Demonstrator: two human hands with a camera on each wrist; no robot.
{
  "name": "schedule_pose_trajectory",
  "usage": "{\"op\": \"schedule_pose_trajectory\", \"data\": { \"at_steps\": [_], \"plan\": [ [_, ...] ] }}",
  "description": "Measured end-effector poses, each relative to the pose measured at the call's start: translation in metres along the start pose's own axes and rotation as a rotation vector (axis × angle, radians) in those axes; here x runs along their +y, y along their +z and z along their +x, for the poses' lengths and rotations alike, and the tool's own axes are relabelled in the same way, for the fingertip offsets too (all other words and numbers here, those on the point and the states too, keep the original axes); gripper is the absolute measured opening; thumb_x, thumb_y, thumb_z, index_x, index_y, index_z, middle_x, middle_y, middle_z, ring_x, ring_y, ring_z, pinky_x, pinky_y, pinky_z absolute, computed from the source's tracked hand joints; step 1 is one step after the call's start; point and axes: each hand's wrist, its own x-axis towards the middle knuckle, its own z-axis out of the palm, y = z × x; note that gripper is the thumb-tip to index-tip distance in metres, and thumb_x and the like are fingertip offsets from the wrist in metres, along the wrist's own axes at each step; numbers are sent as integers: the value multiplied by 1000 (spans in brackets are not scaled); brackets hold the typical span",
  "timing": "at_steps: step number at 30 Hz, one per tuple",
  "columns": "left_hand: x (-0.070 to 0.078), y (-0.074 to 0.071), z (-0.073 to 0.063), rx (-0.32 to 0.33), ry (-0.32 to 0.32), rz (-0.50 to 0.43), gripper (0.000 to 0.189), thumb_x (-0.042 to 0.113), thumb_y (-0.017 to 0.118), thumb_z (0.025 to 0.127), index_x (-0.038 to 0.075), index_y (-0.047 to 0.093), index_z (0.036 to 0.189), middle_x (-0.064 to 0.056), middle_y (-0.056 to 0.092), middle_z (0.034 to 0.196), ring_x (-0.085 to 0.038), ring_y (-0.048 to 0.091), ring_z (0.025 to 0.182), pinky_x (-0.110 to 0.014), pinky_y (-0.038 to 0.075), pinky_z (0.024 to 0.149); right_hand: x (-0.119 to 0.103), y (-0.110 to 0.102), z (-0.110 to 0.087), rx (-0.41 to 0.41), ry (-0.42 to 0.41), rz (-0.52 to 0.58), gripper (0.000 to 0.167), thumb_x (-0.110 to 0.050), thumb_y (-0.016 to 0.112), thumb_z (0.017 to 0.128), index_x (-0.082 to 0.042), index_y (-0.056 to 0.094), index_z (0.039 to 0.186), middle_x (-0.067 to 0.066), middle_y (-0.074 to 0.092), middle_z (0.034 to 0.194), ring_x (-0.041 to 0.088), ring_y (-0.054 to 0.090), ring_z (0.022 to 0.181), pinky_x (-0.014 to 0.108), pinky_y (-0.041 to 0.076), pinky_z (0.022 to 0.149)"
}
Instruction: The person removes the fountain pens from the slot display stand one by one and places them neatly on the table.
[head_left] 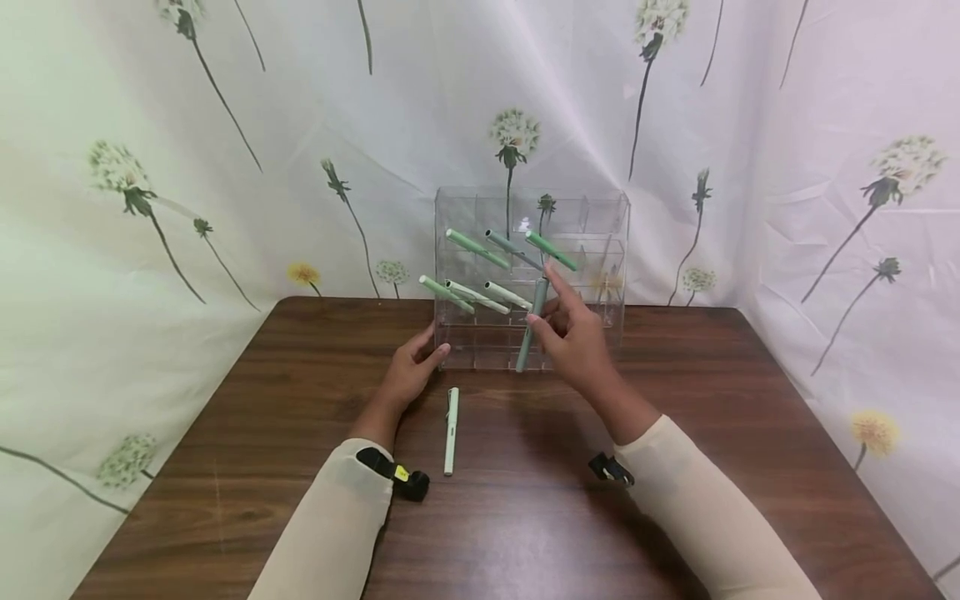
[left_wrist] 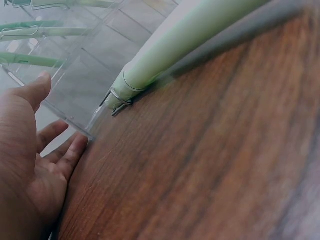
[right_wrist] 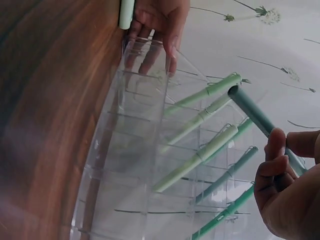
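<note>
A clear plastic tiered pen organizer (head_left: 532,195) stands at the back of the table. My right hand (head_left: 581,337) pinches a grey-green pen (head_left: 531,346) between thumb and fingers, tilted in front of the organizer's right half; the right wrist view shows its hollow-looking end. Against the organizer's lower left side rests my left hand (head_left: 408,371), its fingers spread and loosely extended in the left wrist view. Slanted in the upper tier are a light green pen (head_left: 476,248), a grey-green pen (head_left: 504,242) and a bright green pen (head_left: 551,251). Below them lean three pale green pens (head_left: 447,294).
A pale mint pen (head_left: 451,433) with a clip lies on the dark wooden table (head_left: 300,500), in front of the organizer and between the forearms. Behind the table hangs a white dandelion-printed cloth (head_left: 420,100), also along both sides.
</note>
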Motion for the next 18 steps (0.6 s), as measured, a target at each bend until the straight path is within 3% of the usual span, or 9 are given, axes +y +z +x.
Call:
{"op": "schedule_pose_trajectory", "data": {
  "at_steps": [4, 8, 12, 16, 18],
  "plan": [
    [-1, 0, -1, -4, -6, -2, 66, 30, 69, 110, 20, 42, 169, -12, 40, 176, -37, 43, 161, -57, 38, 130, 2, 5, -5, -34, 35, 37, 72, -7, 72, 106, -22, 43, 170, 18, 70, 104, 16, 61, 59, 28, 54, 55],
    [-2, 0, 0, -4, -8, 8, 66, 31, 69, 110, 21, 42, 170, -11, 41, 176, -38, 44, 160, -57, 39, 129, 7, 9, -8, -121, 93, 10, 72, -9, 73, 106, -22, 42, 170, 16, 69, 105, 14, 57, 59, 30, 53, 56],
    [-4, -1, 1, 0, -8, 19, 66, 32, 69, 110, 22, 42, 170, -11, 41, 176, -37, 44, 160, -58, 39, 129, 12, 14, -10, -241, 181, 21, 75, -9, 75, 105, -18, 39, 170, 14, 65, 106, 26, 64, 65, 42, 61, 64],
    [-5, 0, 1, -2, -2, 29, 66, 31, 68, 111, 23, 40, 170, -12, 41, 176, -38, 46, 158, -59, 41, 127, 15, 20, -13, -306, 254, 60, 75, -9, 77, 103, -17, 41, 169, 12, 62, 105, 39, 69, 70, 52, 64, 68],
    [-5, 0, 1, -3, -1, 31, 66, 32, 67, 111, 23, 40, 170, -13, 42, 175, -39, 48, 157, -59, 42, 126, 18, 23, -15, -328, 275, 64, 75, -8, 78, 103, -17, 42, 168, 12, 63, 104, 36, 69, 67, 51, 64, 66]
  ]
}}
